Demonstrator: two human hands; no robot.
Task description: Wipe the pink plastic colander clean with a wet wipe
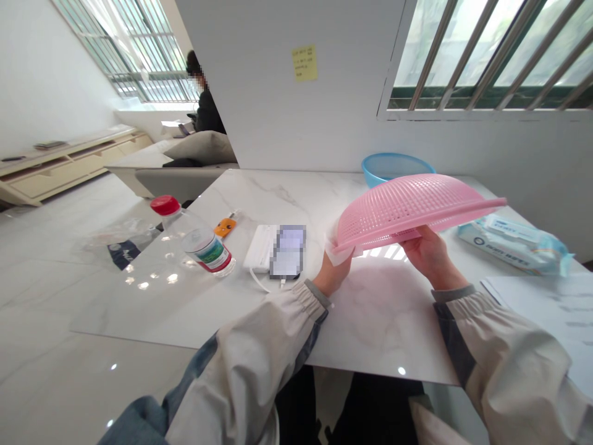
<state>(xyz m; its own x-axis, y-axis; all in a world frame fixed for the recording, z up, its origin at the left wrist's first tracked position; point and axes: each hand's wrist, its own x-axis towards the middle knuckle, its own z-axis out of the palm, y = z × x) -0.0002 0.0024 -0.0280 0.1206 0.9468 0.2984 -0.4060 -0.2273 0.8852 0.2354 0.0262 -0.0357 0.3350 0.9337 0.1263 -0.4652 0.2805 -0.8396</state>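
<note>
Head view: white marble table [380, 321] is spreading beneath; pink perforated plastic colander [407, 207] is tilting above it, looking light and stiff, easiest taken by its flat rim; right hand [428, 256] is cradling its underside, fingers curved; left hand [334, 276] is clasping the rim.

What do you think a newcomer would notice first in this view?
The pink plastic colander stands out first, tilted between the left hand and right hand above the white marble table. Behind it sits a blue basin, and a red-capped plastic bottle sits at the table's left.
</note>
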